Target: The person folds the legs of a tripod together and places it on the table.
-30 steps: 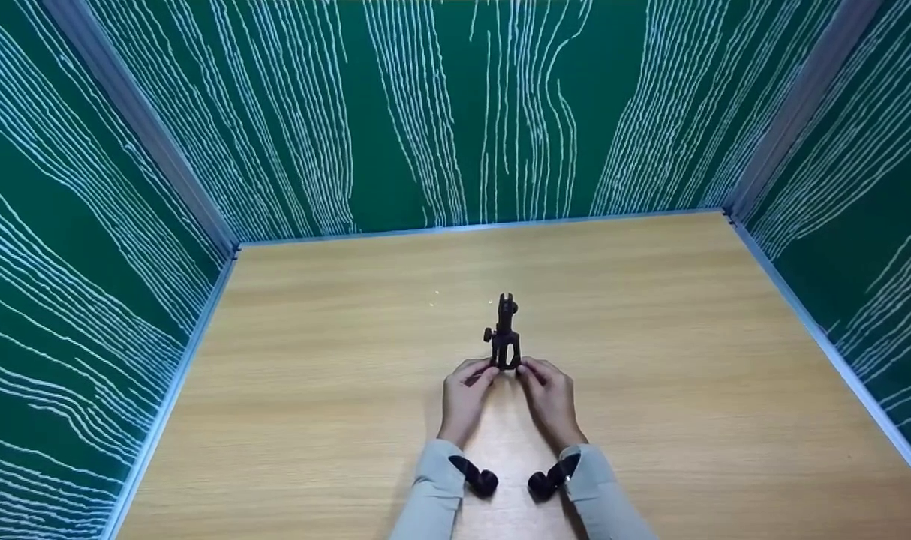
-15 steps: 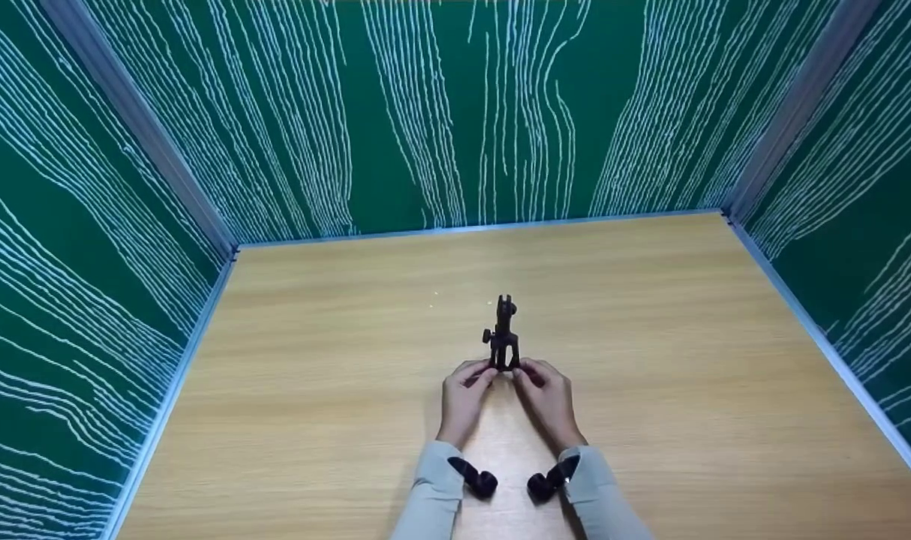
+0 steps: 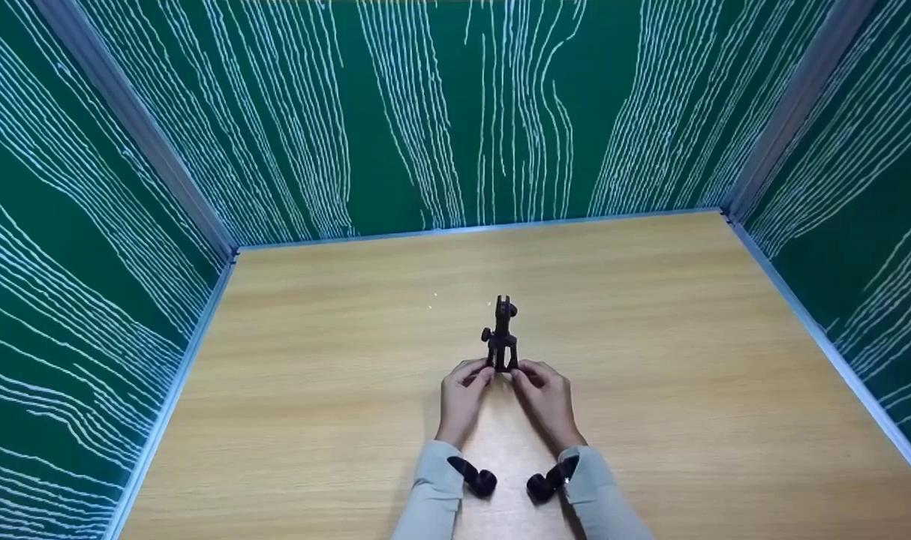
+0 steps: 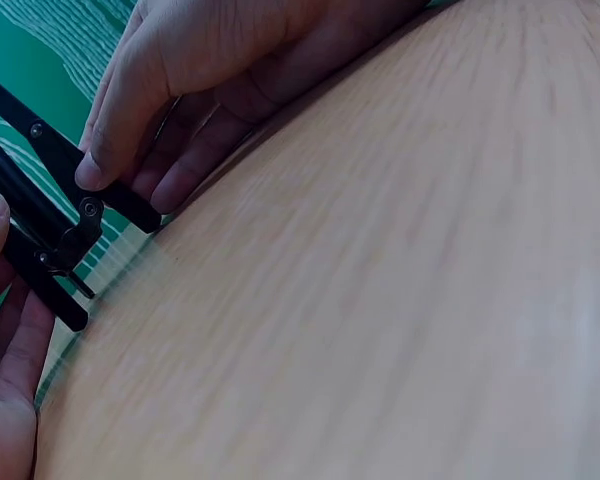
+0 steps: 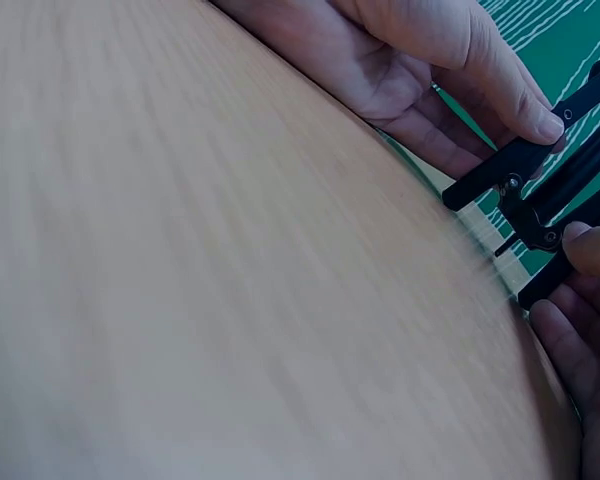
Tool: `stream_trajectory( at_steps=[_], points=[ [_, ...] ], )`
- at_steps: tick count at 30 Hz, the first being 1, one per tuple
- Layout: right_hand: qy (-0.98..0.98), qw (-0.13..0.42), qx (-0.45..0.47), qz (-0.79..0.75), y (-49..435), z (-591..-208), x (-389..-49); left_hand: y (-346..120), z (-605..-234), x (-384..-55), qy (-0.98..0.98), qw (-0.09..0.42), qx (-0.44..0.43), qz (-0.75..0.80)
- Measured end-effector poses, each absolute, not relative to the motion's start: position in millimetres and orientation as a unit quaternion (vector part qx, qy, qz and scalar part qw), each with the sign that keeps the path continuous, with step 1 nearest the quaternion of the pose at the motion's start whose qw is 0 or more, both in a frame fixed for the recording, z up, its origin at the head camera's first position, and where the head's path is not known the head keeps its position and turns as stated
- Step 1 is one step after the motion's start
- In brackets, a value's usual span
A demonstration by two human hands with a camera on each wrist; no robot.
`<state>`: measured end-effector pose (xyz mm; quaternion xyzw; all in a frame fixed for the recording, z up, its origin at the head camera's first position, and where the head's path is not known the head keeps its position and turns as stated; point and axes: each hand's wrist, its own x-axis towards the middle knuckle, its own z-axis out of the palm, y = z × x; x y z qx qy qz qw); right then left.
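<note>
A small black tripod [image 3: 503, 330] stands upright on the wooden table, its legs spread and a knob sticking out at its left side. My left hand [image 3: 463, 394] pinches the left leg near its foot between thumb and fingers. Opposite it, my right hand [image 3: 547, 394] pinches the right leg the same way. The left wrist view shows the legs and hinged struts of the tripod [image 4: 55, 150] close up, with thumbs pressed on two legs. In the right wrist view, the tripod [image 5: 505, 165] has its leg ends close over the tabletop, and its upper part is cut off.
The light wood table [image 3: 313, 420] spreads out on all sides of the hands. Green panels [image 3: 395, 172] with wavy white lines enclose it at the back, left and right. A few tiny pale specks lie beyond the tripod. Black wrist-camera mounts [image 3: 485, 484] jut inward from both sleeves.
</note>
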<state>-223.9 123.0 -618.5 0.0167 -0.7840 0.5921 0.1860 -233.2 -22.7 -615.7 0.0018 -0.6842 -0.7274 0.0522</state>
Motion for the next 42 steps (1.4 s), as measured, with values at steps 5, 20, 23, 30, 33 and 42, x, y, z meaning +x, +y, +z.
stream_trajectory(
  at_steps=[5, 20, 23, 30, 33, 42],
  points=[
    [-0.784, 0.174, 0.005, 0.596, 123, -618, -223, -24, -615, -235, -0.685, 0.056, -0.011, -0.726],
    [-0.793, 0.174, 0.072, 0.579, 120, -614, -220, -34, -583, -229, -0.711, 0.053, -0.044, -0.699],
    [-0.796, 0.162, 0.066, 0.579, 120, -616, -221, -36, -575, -227, -0.724, 0.052, -0.051, -0.685],
    [-0.800, 0.150, 0.070, 0.576, 116, -587, -208, -38, -575, -231, -0.736, 0.044, -0.058, -0.673],
    [-0.800, 0.146, 0.070, 0.577, 115, -579, -204, -38, -574, -233, -0.744, 0.046, -0.064, -0.664],
    [-0.798, 0.141, 0.078, 0.581, 115, -598, -213, -41, -573, -236, -0.755, 0.041, -0.082, -0.650]
  ],
)
